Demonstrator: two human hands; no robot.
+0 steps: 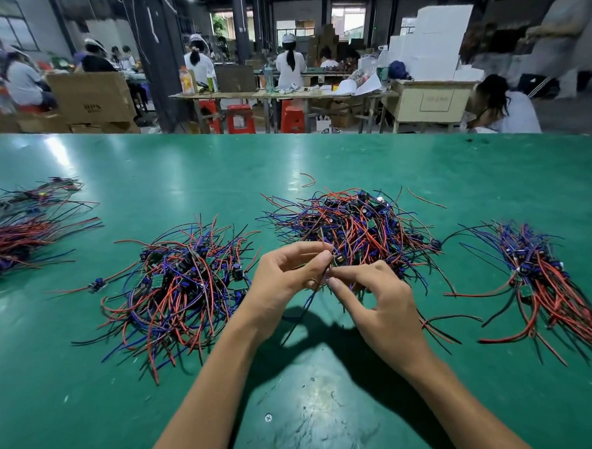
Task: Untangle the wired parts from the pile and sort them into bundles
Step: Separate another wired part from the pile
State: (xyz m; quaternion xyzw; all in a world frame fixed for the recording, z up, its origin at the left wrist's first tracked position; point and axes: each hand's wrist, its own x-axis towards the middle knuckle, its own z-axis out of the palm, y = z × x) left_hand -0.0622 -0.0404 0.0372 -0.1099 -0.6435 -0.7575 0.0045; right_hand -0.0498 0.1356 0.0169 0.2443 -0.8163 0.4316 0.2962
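— While you're over at that end, what's lying furthest left on the green table (147, 170)?

— From where I stand, a flattened bundle (21, 235) of red, black and purple leads, blurred at the edge. Just right of it one stray part (95, 286) sits alone, its red lead trailing left.

— And next along?

— A loose heap (181, 285) of red, blue and black wires with small green boards and dark blue components mixed in. It lies just left of the person's left forearm.

— What are the hands doing?

— The left hand (283, 280) is raised a little above the table, thumb and forefinger pinching thin wires. The right hand (377, 302) meets it, forefinger and thumb nipping the same wired part (337, 259) at the near edge of the main pile (353, 224). Both grip; neither is slack. A dark lead hangs down from between them toward the table.

— Further right?

— A combed-out bundle (544, 280), leads fanning toward the near right corner. A short red offcut (307, 179) lies beyond the pile.

— Any writing you can read?

— A cardboard box (92, 97) behind the table at the left has dark print, and a pale crate (432, 104) at the right carries a boxed label, but both are too blurred to make out.
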